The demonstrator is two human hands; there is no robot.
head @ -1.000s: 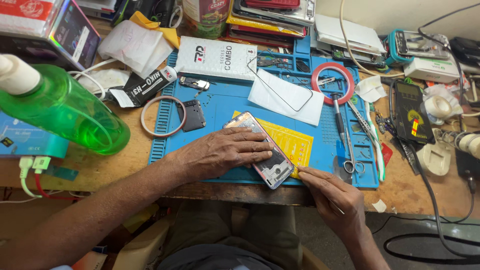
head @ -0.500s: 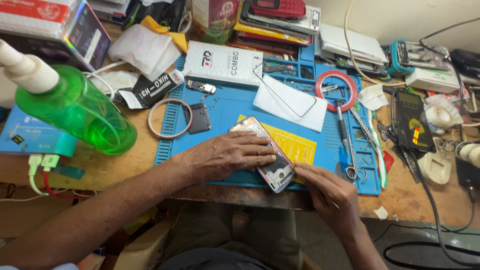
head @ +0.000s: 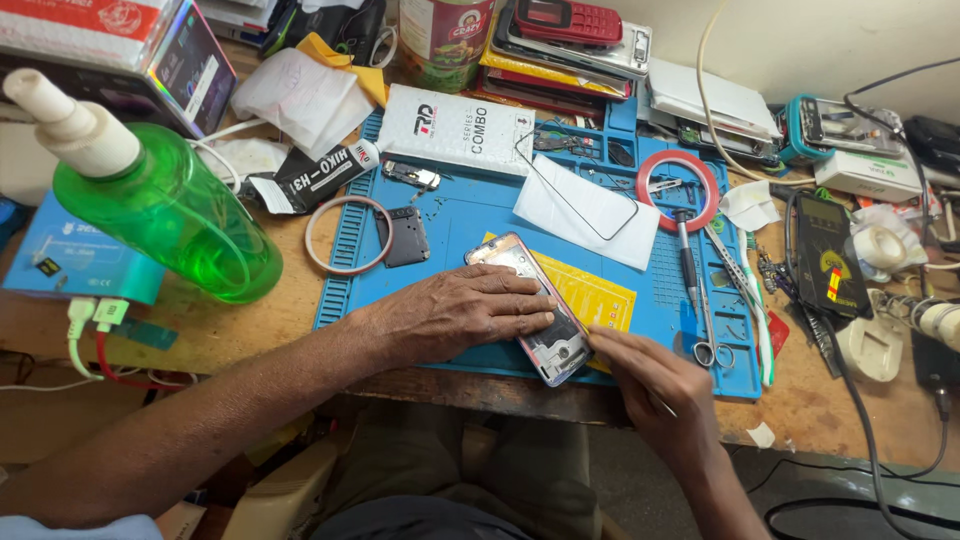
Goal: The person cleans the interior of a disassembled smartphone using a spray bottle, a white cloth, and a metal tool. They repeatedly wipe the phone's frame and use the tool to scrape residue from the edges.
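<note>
Pressing flat on an opened smartphone (head: 535, 318), the left hand (head: 455, 315) is keeping its grip spread, fingers laid along the phone's length rather than curled around it, while the right hand (head: 655, 385) is pinching its grip together at the phone's lower right corner, apparently on a thin tool that I cannot make out clearly. The phone is lying diagonally under the left grip and just ahead of the right one, on a yellow card (head: 590, 295) over the blue repair mat (head: 460, 215), close to the near edge of the counter (head: 250, 325). Because the left grip is only bearing down from above, a sideways push from the right could be sliding the phone toward that edge; too much force at the corner is risking a cracked frame or panel. Beyond the right grip, scissors (head: 705, 325) and tweezers (head: 735, 265) are lying within elbow reach, and a green spray bottle (head: 170, 215) is standing well out past the left forearm.
</note>
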